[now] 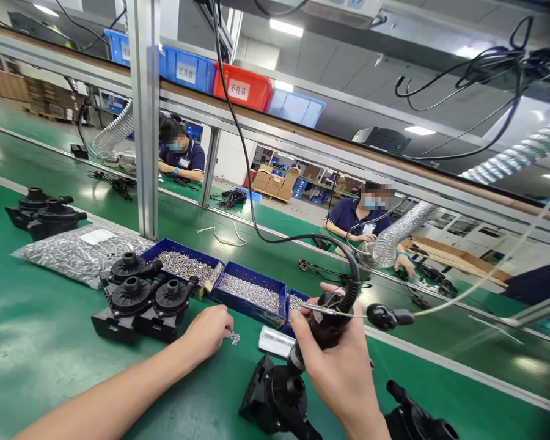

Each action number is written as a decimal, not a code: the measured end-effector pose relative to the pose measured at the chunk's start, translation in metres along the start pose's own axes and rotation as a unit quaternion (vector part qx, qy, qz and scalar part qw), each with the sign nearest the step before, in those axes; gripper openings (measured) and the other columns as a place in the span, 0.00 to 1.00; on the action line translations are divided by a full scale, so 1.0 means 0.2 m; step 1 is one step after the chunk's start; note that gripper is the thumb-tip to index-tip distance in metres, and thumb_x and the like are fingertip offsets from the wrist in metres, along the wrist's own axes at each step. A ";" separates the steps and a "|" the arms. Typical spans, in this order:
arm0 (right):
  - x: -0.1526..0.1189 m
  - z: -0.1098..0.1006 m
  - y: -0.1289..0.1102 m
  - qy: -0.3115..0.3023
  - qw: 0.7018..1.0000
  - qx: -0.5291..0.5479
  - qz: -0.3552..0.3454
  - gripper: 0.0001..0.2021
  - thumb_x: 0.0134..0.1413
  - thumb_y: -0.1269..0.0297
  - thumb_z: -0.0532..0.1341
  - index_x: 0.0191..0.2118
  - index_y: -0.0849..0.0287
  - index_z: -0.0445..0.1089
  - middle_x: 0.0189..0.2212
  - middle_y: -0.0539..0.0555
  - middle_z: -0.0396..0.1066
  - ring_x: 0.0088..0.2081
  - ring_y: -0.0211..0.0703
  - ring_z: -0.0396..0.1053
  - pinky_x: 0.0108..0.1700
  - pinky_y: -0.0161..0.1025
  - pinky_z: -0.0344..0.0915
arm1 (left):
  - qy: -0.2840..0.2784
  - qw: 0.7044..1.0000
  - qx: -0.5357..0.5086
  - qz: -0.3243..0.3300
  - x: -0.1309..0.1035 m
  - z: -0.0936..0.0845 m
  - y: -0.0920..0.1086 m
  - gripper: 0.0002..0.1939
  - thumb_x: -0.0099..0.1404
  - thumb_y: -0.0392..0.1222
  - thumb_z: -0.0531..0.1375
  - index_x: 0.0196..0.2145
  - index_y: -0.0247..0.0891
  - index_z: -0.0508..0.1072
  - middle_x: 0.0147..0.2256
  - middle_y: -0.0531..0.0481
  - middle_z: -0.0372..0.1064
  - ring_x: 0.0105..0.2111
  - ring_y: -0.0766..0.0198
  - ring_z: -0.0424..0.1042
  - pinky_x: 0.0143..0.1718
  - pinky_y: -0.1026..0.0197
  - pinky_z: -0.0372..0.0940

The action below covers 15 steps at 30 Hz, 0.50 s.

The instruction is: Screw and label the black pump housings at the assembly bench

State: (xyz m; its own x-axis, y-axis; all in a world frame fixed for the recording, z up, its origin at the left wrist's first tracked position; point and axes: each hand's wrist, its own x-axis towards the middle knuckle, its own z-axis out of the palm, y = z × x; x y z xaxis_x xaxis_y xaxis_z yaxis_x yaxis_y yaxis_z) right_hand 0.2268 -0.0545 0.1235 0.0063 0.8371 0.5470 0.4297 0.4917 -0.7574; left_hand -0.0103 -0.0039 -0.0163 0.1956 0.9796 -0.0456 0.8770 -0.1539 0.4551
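My right hand [343, 360] is wrapped round a black corded screwdriver [326, 321], whose lower end points down at a black pump housing [282, 391] on the green table. Fingers pressed together, my left hand [213, 330] rests on the table beside a small pile of washers or nuts [235, 337]; whatever its fingertips pinch is too small to make out. Between the hands lies a small clear-and-white box [276, 342]. Blue bins of small metal parts [250, 293] stand just behind.
Black pump housings [132, 296] are grouped at left, near a bag of screws [85, 250]. Another housing [417, 418] lies at lower right. A metal post [147, 122] rises behind the bins, and a cable hangs overhead. Two people sit across the line.
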 end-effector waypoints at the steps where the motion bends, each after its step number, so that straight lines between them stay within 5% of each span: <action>1: 0.00 0.00 0.00 -0.004 1.000 -0.003 -0.004 0.30 0.61 0.50 0.72 0.62 0.55 0.65 0.40 0.56 0.78 0.37 0.50 0.77 0.40 0.45 0.77 | -0.004 1.000 0.006 -0.002 0.00 0.00 0.02 0.09 0.68 0.30 0.62 0.35 0.38 0.83 0.40 0.42 0.75 0.44 0.48 0.76 0.44 0.56 0.65; 7: 0.02 0.00 0.02 -0.011 0.999 -0.029 -0.028 0.21 0.64 0.49 0.70 0.53 0.55 0.70 0.38 0.56 0.77 0.38 0.50 0.76 0.43 0.48 0.75 | 0.023 0.999 0.002 -0.034 -0.06 0.03 0.14 0.21 0.64 0.18 0.48 0.45 0.23 0.77 0.49 0.24 0.72 0.53 0.38 0.71 0.54 0.44 0.64; 9: 0.02 0.00 0.02 -0.016 0.998 -0.045 -0.031 0.17 0.65 0.48 0.69 0.46 0.55 0.71 0.37 0.55 0.77 0.37 0.50 0.76 0.44 0.49 0.74 | 0.020 0.998 -0.047 -0.022 -0.08 0.04 0.18 0.18 0.66 0.21 0.50 0.44 0.27 0.77 0.48 0.29 0.74 0.52 0.43 0.72 0.54 0.48 0.65; 12: 0.02 0.00 0.03 -0.032 0.998 -0.052 -0.026 0.17 0.66 0.47 0.67 0.39 0.55 0.70 0.37 0.56 0.76 0.37 0.50 0.75 0.43 0.48 0.73 | -0.036 0.988 -0.150 0.004 -0.13 0.07 0.24 0.09 0.71 0.31 0.54 0.37 0.36 0.75 0.35 0.46 0.75 0.36 0.57 0.75 0.39 0.61 0.67; 15: 0.01 0.00 0.04 -0.039 0.997 -0.055 -0.025 0.16 0.66 0.47 0.67 0.40 0.55 0.71 0.38 0.56 0.77 0.39 0.50 0.76 0.45 0.49 0.73 | -0.132 0.925 -0.352 -0.043 -0.19 0.11 0.31 0.12 0.68 0.48 0.58 0.29 0.39 0.69 0.21 0.56 0.65 0.17 0.67 0.57 0.19 0.65 0.54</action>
State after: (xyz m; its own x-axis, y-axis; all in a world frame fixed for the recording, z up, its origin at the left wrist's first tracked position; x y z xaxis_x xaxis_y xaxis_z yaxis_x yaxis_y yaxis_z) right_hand 0.2299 -0.0492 0.1191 -0.0859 0.8303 0.5507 0.5247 0.5076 -0.6834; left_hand 0.0458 -0.0525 -0.0063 0.3208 0.9043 -0.2817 0.4084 0.1363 0.9026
